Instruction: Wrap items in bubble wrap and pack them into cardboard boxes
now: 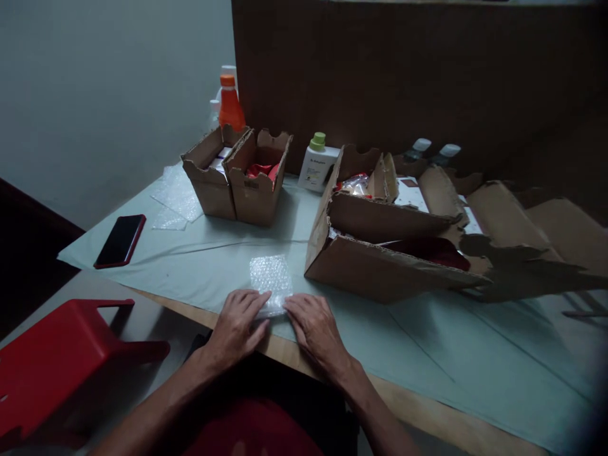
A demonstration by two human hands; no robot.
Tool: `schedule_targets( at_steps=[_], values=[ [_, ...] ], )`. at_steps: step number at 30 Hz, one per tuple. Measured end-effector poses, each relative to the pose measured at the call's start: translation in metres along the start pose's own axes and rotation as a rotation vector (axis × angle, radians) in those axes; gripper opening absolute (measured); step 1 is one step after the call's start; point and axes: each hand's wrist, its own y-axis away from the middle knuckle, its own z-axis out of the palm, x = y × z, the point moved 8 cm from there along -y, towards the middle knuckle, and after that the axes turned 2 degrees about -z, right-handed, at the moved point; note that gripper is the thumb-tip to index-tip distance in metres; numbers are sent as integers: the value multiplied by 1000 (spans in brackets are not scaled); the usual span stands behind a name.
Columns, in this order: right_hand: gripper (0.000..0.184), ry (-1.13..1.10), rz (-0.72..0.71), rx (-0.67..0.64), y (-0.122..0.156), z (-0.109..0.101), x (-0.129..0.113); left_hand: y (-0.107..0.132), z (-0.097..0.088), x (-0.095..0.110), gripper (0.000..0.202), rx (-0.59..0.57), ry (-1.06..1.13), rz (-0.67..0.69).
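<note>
A small sheet of clear bubble wrap (pixel 270 273) lies on the pale green cloth at the table's front edge, its near end folded or rolled over. My left hand (pixel 241 320) grips the near left corner, fingers bent over it and thumb below. On the near right corner, my right hand (pixel 311 322) presses with its fingers closed together. Whether anything is wrapped inside the folded end, I cannot make out.
Two cardboard bins (pixel 254 202) stand at the back; larger cardboard bins (pixel 389 272) with packets and a dark red item fill the right. A white bottle (pixel 316 168), an orange bottle (pixel 230 107), more bubble wrap (pixel 178 196), a phone (pixel 120 241) and a red stool (pixel 61 361) surround them.
</note>
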Motion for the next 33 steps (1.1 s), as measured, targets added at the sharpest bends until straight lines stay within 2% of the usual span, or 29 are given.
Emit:
schedule_targets(
  at_steps=[3,6,9,11,14,18,22,24,27,30,33],
  values=[
    [23,-78,45,-36,2,-6,-3,4,2,-7,45,-21,63,-84],
    [25,-28,75,81,4,-18,0,3,7,-21,46,-35,30,-204],
    [26,43,19,156,6,-20,-3,-1,10,-29,45,-44,-60,-258],
    [25,58,-35,94,5,-10,-7,-3,8,-29,44,-7,-94,-244],
    [23,81,-33,23,0,2,-6,-3,0,-19,43,46,-80,-151],
    [19,24,-11,19,0,0,-7,3,-4,-6,44,-28,2,-49],
    [22,-46,60,9,9,-7,-5,2,-1,-12,46,-75,105,-117],
    [28,-2,97,42,11,-12,-4,-2,4,-20,48,-83,44,-175],
    [39,70,63,28,4,-7,-6,-10,8,-29,44,-76,-116,-227],
    [36,88,8,-24,-8,6,-6,-9,2,-31,37,-19,-137,-232],
    [25,7,45,37,-13,9,5,6,-14,-27,37,122,10,-244]
  ],
)
